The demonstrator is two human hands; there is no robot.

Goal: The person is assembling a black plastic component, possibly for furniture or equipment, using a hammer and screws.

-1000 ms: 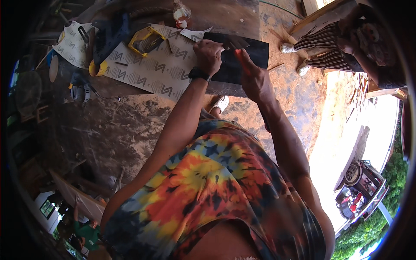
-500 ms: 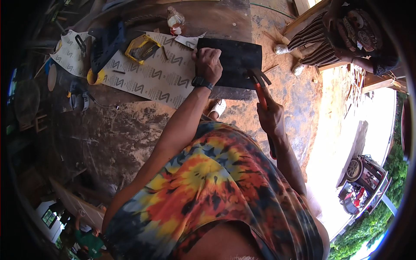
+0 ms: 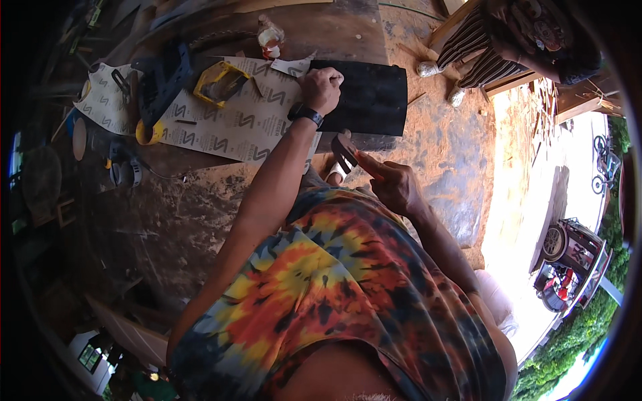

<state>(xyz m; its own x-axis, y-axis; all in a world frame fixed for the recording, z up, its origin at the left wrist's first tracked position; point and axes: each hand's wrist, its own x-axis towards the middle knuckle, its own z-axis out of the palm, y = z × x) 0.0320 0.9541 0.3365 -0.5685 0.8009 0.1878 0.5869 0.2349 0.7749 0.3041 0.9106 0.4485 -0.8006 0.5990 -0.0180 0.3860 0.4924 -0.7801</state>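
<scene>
A black, flat, roughly rectangular sheet lies at the right end of the workbench, reaching past its edge. My left hand is closed on top of the sheet's left end, fingertips pinched together. Whatever is between those fingers is hidden. Below the sheet's front edge, my right hand grips a claw hammer by its orange-red handle. The hammer's head points left toward my body's midline, apart from the sheet.
Printed paper sheeting covers the bench to the left. On it sit a yellow-framed tool and a dark blue tool. A bottle stands behind. At the far right is another person in striped trousers.
My right hand has drawn the hammer back toward my body and left, off the black sheet. My left hand remains closed at the sheet's left end.
</scene>
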